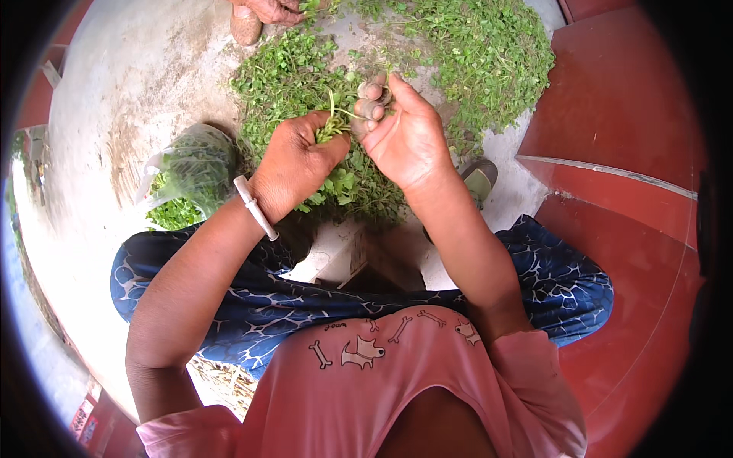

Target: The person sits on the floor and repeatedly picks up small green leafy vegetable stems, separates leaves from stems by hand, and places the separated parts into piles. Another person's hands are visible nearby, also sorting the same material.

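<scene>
My left hand (299, 156), with a white bangle at the wrist, is closed round a small bunch of leafy green herb stems (333, 128). Close beside it, my right hand (405, 133) is turned palm up with soil-dark fingers curled in. A thin pale stem runs from the bunch to those fingers, and a bit of green shows by the thumb tip. Beneath both hands spreads a heap of leafy green herbs (286, 76) on the ground. What lies inside the right fingers is partly hidden.
Left of the heap stands a clear plastic bag (202, 164) filled with greens. More loose herbs (489, 61) cover the ground at the far right. Another person's hand (276, 11) reaches in at the top. Red panels (611, 99) border the right side.
</scene>
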The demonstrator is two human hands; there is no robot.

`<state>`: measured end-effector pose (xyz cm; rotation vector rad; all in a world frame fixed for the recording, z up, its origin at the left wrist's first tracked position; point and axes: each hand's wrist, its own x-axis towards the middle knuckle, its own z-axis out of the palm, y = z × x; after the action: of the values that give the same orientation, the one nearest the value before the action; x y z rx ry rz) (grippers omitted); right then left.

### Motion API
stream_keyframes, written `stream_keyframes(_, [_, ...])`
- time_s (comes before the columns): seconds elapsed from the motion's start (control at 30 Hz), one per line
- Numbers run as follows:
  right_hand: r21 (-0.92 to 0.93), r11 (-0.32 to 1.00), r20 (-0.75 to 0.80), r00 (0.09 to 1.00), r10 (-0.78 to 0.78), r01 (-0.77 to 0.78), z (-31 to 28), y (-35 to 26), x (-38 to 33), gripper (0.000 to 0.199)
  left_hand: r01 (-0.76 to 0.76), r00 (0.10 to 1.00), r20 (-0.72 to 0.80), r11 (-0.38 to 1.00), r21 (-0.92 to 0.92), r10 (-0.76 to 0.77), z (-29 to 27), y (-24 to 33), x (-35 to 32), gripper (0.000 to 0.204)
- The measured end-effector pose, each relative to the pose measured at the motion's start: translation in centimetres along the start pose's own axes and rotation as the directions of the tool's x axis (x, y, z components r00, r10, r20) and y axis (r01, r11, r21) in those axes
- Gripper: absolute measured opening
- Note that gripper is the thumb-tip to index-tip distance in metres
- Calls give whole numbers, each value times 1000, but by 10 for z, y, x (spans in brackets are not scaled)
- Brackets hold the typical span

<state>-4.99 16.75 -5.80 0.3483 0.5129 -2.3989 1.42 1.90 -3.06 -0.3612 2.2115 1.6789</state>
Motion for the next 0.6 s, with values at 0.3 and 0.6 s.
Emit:
stream_keyframes(0.3, [-152, 986, -231, 967, -108, 74, -63, -50, 5, 13, 4, 997, -65, 920, -393, -33, -32, 52, -4, 24])
stream_keyframes(0.6, [-801, -580, 229, 971, -62, 152, -121, 50, -40, 36, 80, 993, -41, 869, -488, -115, -35, 55, -2, 19])
